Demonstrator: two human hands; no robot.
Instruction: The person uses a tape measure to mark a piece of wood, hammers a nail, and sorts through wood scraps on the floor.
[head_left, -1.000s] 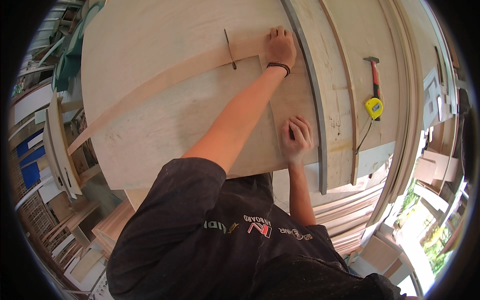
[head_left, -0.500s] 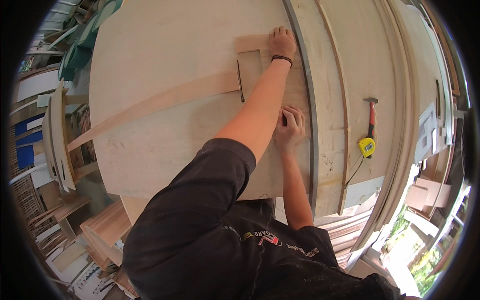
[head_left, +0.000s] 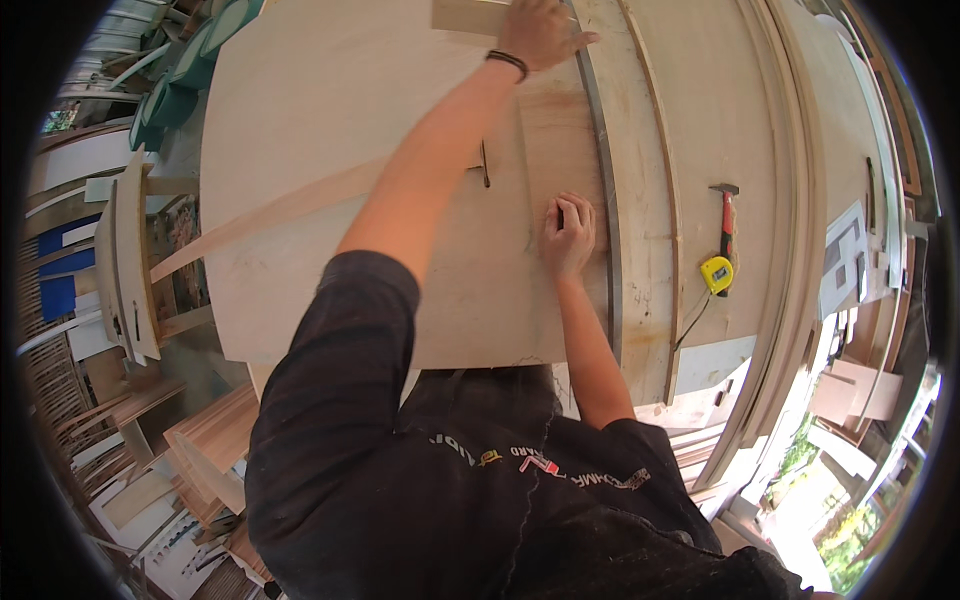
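Note:
My left hand is at the far edge of the view, its fingers over a flat wooden strip and its thumb stuck out to the right. The fingertips are partly cut off by the frame. My right hand rests on a pale flat board, fingers curled round a small dark thing, perhaps a pencil, mostly hidden in the grip. Left of it, a thin dark rod-like tool lies on the large plywood sheet, by the end of a long veneer-like strip.
A grey metal edge runs along the right of the sheet. Beyond it lie a red-handled hammer and a yellow tape measure. Stacked boards stand at the lower left, a panel at the left.
My left hand has moved farther away and slightly left, shifting the wooden strip with it. More of the pale board shows. My right hand stays on the board, gripping the dark thing.

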